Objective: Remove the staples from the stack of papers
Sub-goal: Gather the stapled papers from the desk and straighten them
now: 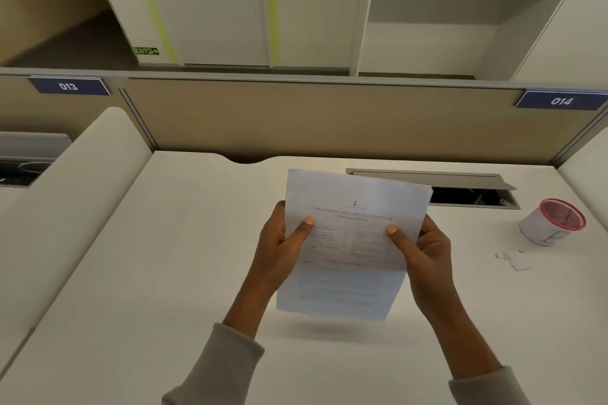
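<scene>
Both hands hold the stack of papers (353,240) up in the air, above the white counter (164,273). The left hand (279,246) grips the left edge of the papers, with its thumb pressed flat on the front page. The right hand (424,250) grips the right edge the same way, thumb on the front and the other fingers behind. The papers tilt a little, and their shadow falls on the counter just below them. The top page shows a big "2" and a title in dark letters. The staples are too small to see.

To the right of the papers, well apart, a small white cup with a red rim (552,222) lies tipped on the counter. Near the cup, a few tiny white paper bits (516,258) lie on the counter. Behind the papers, a grey flap (427,179) in the counter stands open over a dark hole. Behind that stands a tan wall panel (312,118) with blue signs reading 013 and 014.
</scene>
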`<state>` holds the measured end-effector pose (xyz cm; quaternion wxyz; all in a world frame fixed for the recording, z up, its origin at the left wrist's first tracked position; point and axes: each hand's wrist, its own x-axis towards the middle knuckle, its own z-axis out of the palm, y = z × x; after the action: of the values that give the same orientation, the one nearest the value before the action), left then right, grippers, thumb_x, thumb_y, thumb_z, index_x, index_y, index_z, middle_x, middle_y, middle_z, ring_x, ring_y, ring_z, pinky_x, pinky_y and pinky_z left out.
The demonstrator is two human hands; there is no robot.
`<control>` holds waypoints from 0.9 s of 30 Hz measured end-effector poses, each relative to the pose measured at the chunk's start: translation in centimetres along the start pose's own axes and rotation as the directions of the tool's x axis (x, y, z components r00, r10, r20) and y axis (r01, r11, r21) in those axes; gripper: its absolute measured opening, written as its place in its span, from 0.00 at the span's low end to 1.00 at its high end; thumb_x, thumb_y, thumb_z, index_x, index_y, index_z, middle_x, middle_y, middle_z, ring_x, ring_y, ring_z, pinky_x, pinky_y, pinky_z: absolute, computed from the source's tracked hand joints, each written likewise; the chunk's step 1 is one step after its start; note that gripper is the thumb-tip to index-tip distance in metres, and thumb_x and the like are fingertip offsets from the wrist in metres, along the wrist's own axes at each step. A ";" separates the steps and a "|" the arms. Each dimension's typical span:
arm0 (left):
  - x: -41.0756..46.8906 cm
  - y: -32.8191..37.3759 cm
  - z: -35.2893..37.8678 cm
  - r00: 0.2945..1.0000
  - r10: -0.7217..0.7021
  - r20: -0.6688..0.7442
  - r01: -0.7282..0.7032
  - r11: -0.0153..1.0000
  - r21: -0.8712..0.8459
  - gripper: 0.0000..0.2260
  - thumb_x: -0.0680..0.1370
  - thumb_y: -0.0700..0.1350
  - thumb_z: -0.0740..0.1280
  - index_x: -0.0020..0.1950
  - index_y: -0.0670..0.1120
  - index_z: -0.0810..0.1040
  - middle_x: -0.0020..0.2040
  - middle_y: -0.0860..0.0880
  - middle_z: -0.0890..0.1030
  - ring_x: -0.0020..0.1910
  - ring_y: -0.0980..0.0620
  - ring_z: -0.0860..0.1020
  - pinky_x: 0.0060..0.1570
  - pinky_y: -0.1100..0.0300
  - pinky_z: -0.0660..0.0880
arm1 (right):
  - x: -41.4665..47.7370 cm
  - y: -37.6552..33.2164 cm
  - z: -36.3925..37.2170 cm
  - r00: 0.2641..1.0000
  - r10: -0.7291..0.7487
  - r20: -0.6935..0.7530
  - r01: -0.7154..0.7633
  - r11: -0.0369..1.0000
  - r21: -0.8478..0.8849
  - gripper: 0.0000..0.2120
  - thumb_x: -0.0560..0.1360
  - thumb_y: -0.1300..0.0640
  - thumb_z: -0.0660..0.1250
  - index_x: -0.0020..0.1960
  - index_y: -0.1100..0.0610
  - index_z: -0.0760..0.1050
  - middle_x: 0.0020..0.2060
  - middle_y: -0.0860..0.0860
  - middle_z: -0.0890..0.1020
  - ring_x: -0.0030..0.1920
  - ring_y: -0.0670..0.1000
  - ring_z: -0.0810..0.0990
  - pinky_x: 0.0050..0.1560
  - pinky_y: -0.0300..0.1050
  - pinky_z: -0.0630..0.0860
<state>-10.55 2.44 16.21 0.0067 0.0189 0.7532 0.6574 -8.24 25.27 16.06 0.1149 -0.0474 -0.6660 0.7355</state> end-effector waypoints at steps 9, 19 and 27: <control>2.0 -0.2 -0.3 0.995 0.040 0.088 -0.051 0.992 0.118 0.17 0.80 0.58 0.60 0.65 0.54 0.75 0.55 0.58 0.82 0.52 0.55 0.82 0.42 0.64 0.79 | 1.2 1.0 -0.6 0.999 0.040 -0.004 -0.040 0.999 0.026 0.11 0.78 0.65 0.66 0.59 0.59 0.79 0.53 0.56 0.85 0.53 0.59 0.84 0.53 0.59 0.82; 5.5 1.4 -2.2 0.987 0.101 0.128 -0.124 0.975 0.186 0.12 0.82 0.52 0.62 0.63 0.50 0.77 0.53 0.53 0.84 0.51 0.49 0.83 0.43 0.58 0.81 | 7.1 4.8 -3.3 0.974 0.171 -0.146 -0.170 0.985 0.018 0.16 0.82 0.48 0.60 0.53 0.58 0.81 0.46 0.58 0.85 0.44 0.56 0.83 0.43 0.48 0.77; 6.9 1.1 -2.9 0.991 0.081 0.102 -0.099 0.979 0.181 0.11 0.83 0.49 0.63 0.63 0.51 0.78 0.52 0.53 0.84 0.51 0.50 0.83 0.45 0.57 0.82 | 13.2 14.0 -6.9 0.953 0.102 -0.286 -0.261 0.758 -0.598 0.16 0.72 0.50 0.75 0.55 0.57 0.78 0.50 0.52 0.83 0.43 0.52 0.82 0.42 0.37 0.71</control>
<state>-17.50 -0.03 17.78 0.0106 0.0845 0.8084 0.5824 -20.96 33.85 2.52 0.0985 -0.2349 -0.8466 0.4672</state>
